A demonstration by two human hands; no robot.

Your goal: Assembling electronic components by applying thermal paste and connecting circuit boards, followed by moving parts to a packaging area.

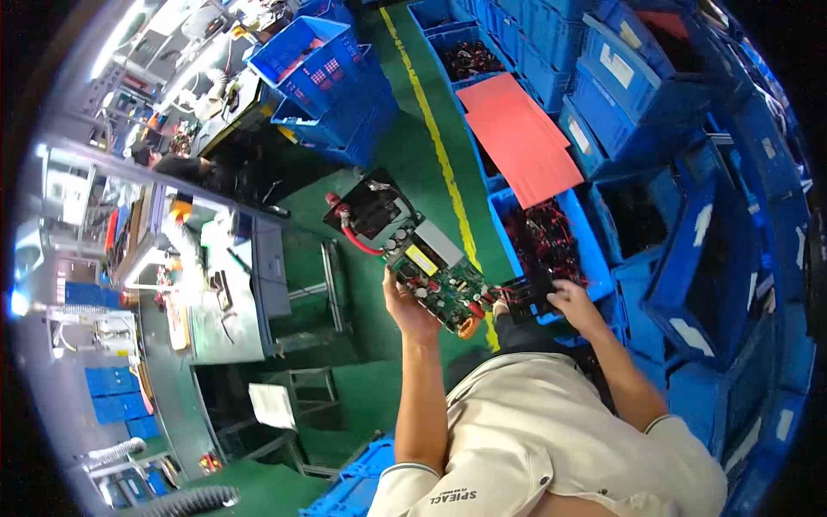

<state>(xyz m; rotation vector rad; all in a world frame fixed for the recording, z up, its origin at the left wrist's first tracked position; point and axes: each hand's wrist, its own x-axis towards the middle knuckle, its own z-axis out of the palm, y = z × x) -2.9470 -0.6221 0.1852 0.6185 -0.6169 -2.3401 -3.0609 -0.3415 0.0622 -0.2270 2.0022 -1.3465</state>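
Observation:
My left hand (412, 308) grips the lower left edge of a green circuit board (444, 280) with capacitors, a silver metal block and a copper coil (468, 328). A black panel (366, 211) with a thick red cable (355, 237) is at the board's far end. My right hand (572, 303) is closed on a black part (536, 293) beside the board's near right end. Red wires lie between that part and the board. Whether the two are joined is hard to make out. Right beyond my right hand stands a blue crate (594, 250) full of dark parts with red wires.
Pink sheets (521, 138) cover part of the crate row ahead. Blue crates (637, 77) are stacked along the right, and more blue baskets (306, 73) stand ahead left. A metal workbench (233, 314) is at the left. A yellow line (435, 138) runs along the green floor. Another person (181, 165) is at a far bench.

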